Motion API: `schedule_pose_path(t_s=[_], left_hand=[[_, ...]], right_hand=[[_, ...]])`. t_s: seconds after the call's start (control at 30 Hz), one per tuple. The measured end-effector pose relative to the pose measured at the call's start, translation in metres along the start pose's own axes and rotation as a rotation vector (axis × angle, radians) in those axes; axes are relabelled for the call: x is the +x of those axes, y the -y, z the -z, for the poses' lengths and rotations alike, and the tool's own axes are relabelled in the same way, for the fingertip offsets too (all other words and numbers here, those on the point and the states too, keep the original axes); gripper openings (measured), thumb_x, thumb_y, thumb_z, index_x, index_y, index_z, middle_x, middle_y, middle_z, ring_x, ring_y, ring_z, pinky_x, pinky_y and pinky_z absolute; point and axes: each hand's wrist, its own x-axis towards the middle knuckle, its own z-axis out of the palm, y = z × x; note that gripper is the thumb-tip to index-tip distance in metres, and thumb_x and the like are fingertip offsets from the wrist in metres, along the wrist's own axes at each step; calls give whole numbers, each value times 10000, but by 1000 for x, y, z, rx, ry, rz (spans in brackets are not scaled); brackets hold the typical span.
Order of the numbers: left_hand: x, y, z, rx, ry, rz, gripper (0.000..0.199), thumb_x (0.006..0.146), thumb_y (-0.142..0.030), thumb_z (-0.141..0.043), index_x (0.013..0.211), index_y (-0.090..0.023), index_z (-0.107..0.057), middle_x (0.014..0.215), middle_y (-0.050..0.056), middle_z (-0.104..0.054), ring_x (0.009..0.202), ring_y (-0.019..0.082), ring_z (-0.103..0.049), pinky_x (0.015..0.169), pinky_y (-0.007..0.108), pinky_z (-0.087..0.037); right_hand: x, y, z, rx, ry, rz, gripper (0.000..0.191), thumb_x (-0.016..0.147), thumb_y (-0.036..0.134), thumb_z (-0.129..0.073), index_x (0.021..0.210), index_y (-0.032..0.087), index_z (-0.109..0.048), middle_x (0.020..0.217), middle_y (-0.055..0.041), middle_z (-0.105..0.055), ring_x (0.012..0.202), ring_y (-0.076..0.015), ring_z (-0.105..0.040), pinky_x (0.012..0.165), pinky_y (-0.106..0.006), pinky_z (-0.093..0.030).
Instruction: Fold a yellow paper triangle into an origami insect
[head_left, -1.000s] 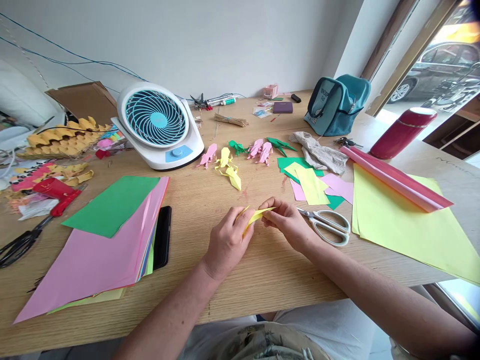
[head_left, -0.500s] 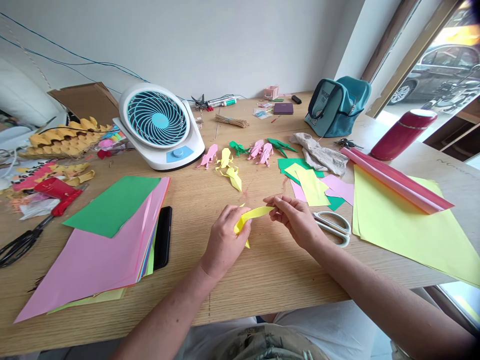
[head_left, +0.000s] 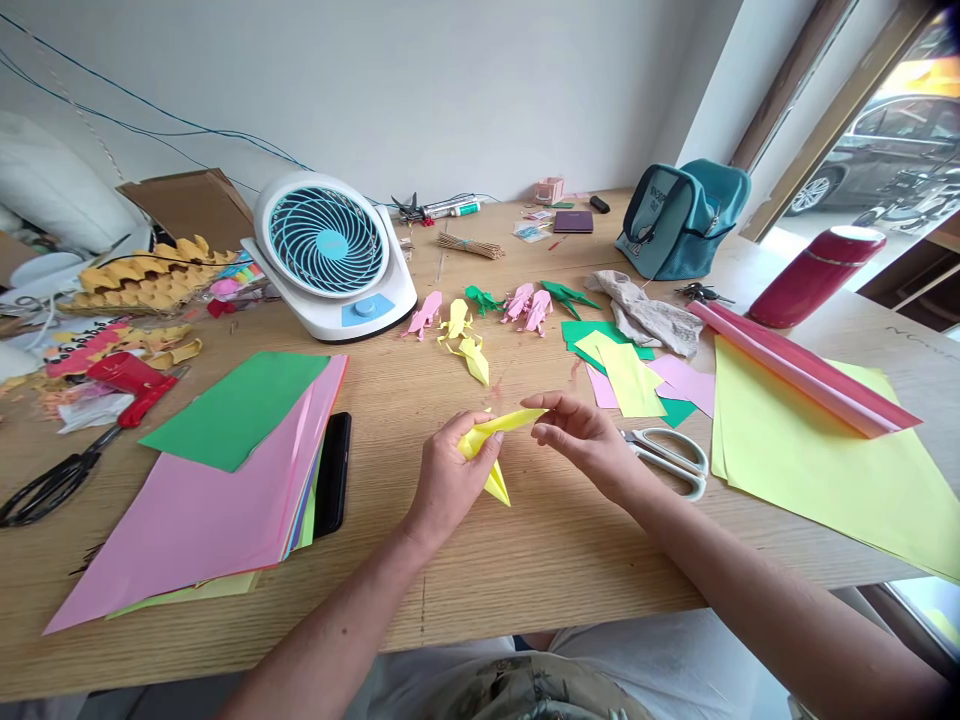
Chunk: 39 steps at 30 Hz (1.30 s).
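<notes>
A piece of folded yellow paper (head_left: 496, 486) is held above the table, one long narrow flap pointing right and another pointed part hanging down. My left hand (head_left: 451, 482) pinches its body between thumb and fingers, hiding part of the folds. At the right tip of the flap, my right hand (head_left: 581, 437) has its fingers on the paper, with the thumb a little lower. Just beyond lie folded paper figures: a yellow one (head_left: 472, 358), another yellow one (head_left: 456, 318), several pink ones (head_left: 536, 312) and green ones (head_left: 566, 297). White-handled scissors (head_left: 675, 462) lie beside my right wrist.
Left are stacked coloured sheets (head_left: 210, 510), a black phone (head_left: 333, 475), black-handled scissors (head_left: 56, 487) and a white fan (head_left: 405, 285). Right are paper pieces (head_left: 630, 378), a grey cloth (head_left: 645, 315), yellow sheets (head_left: 817, 470), a rolled pink sheet (head_left: 810, 375), a red bottle (head_left: 814, 280) and a teal bag (head_left: 675, 220).
The yellow paper has tilted, so more of its lower point shows. My right thumb has moved down, away from the fingers. The view has shifted slightly left.
</notes>
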Motion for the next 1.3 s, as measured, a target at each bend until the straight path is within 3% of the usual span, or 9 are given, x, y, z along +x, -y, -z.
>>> schedule_pose_path(t_s=[0.17,0.3,0.43,0.6,0.73,0.9,1.3], left_hand=[[-4,3,-3,19,17,-16,113,857,-184,-648,967,-184,-676,839,23,-722,673,133,-686,632,236,-542],[-5,5,-5,21,5,-24,149,850,-187,-656,999,-186,-673,911,40,-730,746,152,-702,632,235,-543],[-3,-1,-2,-1,-2,-4,135,854,-189,-650,987,-177,-667,907,32,-720,668,127,-681,627,230,-534],[-1,-3,0,-18,29,45,119,876,-212,-634,987,-174,-654,861,21,-706,611,109,-654,598,218,-514],[-1,5,-1,61,-15,-64,126,855,-155,-634,974,-188,-656,907,30,-696,755,148,-689,673,244,-526],[-1,8,-2,124,-28,-172,155,848,-104,-617,971,-192,-649,908,34,-678,851,177,-687,747,278,-527],[0,8,-1,194,-43,-208,155,842,-92,-634,964,-185,-655,923,42,-686,878,182,-667,805,300,-512]], right_hand=[[1,-3,-7,-3,-45,62,286,705,419,-838,889,239,-714,850,-12,-688,734,-143,-592,688,-305,-492],[2,-5,-5,-29,-71,109,305,713,430,-834,910,241,-700,851,-14,-675,716,-141,-578,661,-301,-482],[2,-7,2,-121,-45,235,230,806,381,-771,940,238,-650,824,-3,-632,693,-131,-564,625,-284,-469],[0,3,15,-625,1,600,71,920,203,-623,987,223,-616,923,-41,-626,798,-154,-600,719,-310,-504],[0,10,19,-954,0,798,136,944,99,-528,962,217,-592,900,-55,-584,811,-164,-580,719,-306,-494],[-1,7,22,-1106,4,853,136,954,93,-521,1005,205,-578,908,-68,-575,796,-167,-577,707,-297,-494],[2,16,24,-1173,10,825,109,963,115,-496,919,199,-551,922,-81,-570,818,-185,-575,727,-332,-515]])
